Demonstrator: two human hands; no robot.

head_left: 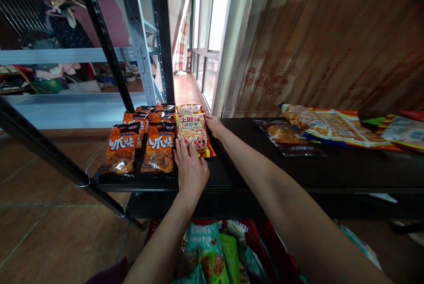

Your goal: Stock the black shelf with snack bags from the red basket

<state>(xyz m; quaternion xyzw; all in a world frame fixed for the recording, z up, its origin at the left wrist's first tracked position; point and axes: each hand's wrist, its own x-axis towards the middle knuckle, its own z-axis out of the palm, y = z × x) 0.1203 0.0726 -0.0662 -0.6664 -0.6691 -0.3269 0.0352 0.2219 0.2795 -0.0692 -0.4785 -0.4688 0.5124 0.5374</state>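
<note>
At the left, orange snack bags stand in two columns, those at the far side mostly hidden by the near pair. Right of them, the prawn cracker bag stands on the black shelf, a similar pack behind it showing only its top. The left hand covers its lower front, fingers slightly spread and laid against the wrapper. The right hand is at its far right side — the fingertips are hidden, so I cannot tell whether they pinch. Farther right lie a dark bag and a larger yellow-and-blue bag; the rightmost bag is cut off.

The near orange pair stands close to the shelf's near edge, just inside the left post. Bare shelf opens between the prawn crackers and the dark bag — the right forearm crosses it.
</note>
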